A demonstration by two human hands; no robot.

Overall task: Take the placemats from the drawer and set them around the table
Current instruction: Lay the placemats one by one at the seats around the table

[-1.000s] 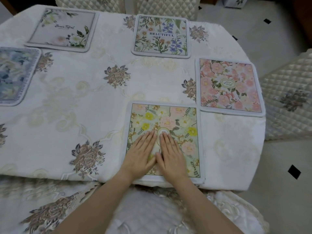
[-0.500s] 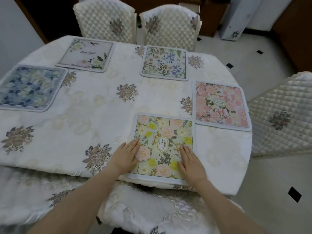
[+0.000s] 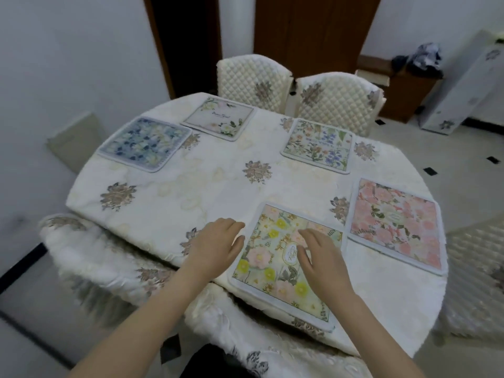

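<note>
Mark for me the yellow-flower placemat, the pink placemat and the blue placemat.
yellow-flower placemat (image 3: 261, 271): head view, bare printed area left of the right hand.
pink placemat (image 3: 395, 225): head view, middle of its print.
blue placemat (image 3: 144, 143): head view, middle of its print.

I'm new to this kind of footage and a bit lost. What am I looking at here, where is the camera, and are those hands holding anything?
There is no machine: a person is working with bare hands, and the single camera sits on their head, looking forward and down, so you see their own arms.

The table wears a cream flowered cloth, and five flowered placemats lie on it: a blue one, a pale one, a green one, a pink one and, nearest, a yellow one.

The left hand is over the cloth beside the yellow mat; the right hand is over that mat. Both look relaxed and hold nothing. Whether they touch the surface is unclear. Padded chairs stand behind.
</note>
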